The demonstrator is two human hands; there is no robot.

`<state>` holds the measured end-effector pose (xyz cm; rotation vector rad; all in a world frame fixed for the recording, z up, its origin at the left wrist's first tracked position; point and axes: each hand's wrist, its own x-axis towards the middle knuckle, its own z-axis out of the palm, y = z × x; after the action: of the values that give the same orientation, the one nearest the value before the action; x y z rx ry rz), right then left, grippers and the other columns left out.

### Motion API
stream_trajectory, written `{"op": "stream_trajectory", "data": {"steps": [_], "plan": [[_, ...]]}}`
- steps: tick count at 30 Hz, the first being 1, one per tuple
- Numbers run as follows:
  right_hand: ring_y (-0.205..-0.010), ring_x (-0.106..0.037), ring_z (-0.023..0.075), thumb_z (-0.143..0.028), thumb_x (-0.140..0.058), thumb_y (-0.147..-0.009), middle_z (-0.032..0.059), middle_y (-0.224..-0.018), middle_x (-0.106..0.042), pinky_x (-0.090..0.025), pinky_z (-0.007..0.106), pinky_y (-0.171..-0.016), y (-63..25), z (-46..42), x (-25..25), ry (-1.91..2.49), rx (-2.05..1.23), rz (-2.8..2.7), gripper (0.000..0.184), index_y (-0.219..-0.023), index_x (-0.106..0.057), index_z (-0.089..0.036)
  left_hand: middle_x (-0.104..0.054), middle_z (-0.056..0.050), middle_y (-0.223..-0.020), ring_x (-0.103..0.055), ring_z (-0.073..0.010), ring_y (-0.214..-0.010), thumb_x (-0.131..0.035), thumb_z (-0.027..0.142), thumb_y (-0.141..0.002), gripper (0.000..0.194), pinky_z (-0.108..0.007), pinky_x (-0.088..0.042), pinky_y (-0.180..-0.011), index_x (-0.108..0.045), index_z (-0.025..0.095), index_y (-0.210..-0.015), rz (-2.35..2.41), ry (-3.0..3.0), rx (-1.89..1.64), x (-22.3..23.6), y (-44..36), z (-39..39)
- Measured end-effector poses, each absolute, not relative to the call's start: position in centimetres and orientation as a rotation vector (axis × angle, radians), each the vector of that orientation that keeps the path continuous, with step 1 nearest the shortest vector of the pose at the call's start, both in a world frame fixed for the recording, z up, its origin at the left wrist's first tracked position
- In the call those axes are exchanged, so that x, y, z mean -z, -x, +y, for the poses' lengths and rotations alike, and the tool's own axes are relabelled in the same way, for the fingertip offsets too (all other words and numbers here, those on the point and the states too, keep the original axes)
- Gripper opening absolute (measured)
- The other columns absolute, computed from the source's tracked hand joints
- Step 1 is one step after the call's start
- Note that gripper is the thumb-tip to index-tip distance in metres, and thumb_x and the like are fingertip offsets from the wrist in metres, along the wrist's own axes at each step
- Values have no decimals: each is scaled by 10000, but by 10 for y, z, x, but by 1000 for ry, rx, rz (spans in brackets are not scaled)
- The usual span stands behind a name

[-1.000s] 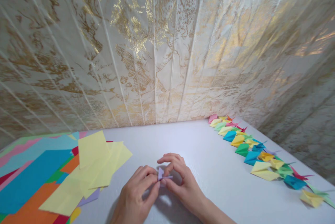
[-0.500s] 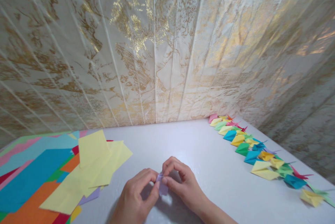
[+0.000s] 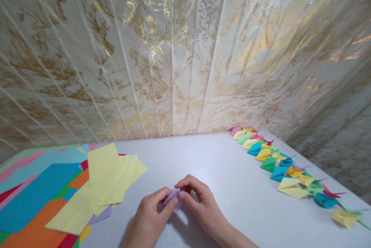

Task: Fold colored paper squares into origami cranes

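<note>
A small folded piece of purple paper point(image 3: 172, 196) is held just above the white table, between my two hands. My left hand point(image 3: 153, 211) pinches it from the left with thumb and forefinger. From the right, my right hand point(image 3: 199, 197) grips its other edge between thumb and curled fingers. The fingertips of both hands nearly meet and cover part of the paper. Its exact folds are hard to make out.
Coloured paper sheets lie spread at the left, with pale yellow sheets point(image 3: 106, 180) on top and a blue sheet point(image 3: 43, 194) beside them. Several folded paper cranes point(image 3: 292, 188) run along the right edge of the white table point(image 3: 185, 153). Behind stands a gold-patterned curtain point(image 3: 174, 66).
The purple paper has turned and now slants between my fingers, with less of it hanging below. My left thumb and my right fingers have shifted their hold slightly.
</note>
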<state>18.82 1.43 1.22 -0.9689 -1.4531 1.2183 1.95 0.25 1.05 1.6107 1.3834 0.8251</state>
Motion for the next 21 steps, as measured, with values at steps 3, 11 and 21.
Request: {"op": "stream_trajectory", "data": {"steps": [3, 11, 21], "plan": [[-742, -538, 166, -422, -741, -833, 12, -771, -604, -418, 301, -715, -187, 14, -15, 959, -1204, -1500, 234, -812, -726, -189, -513, 56, -608, -502, -132, -602, -555, 401, -879, 304, -202, -369, -577, -584, 198, -654, 1399, -1721, -811, -6, -19, 3], [-643, -468, 149, -538, -739, -805, -6, -659, -570, -365, 286, -627, -184, 17, -8, 1019, -1275, -1239, 384, -710, -606, -190, -699, 34, -650, -650, -157, -631, -565, 366, -870, 222, -203, -442, -610, -645, 211, -733, 1383, -1603, -777, -6, -23, 0], [-598, -461, 140, -517, -733, -790, -3, -618, -565, -351, 282, -603, -187, 19, -11, 1091, -1273, -1324, 374, -694, -633, -169, -750, -16, -650, -684, -172, -612, -528, 446, -892, 313, -238, -483, -613, -592, 209, -696, 1189, -1440, -737, -12, -31, -3]]}}
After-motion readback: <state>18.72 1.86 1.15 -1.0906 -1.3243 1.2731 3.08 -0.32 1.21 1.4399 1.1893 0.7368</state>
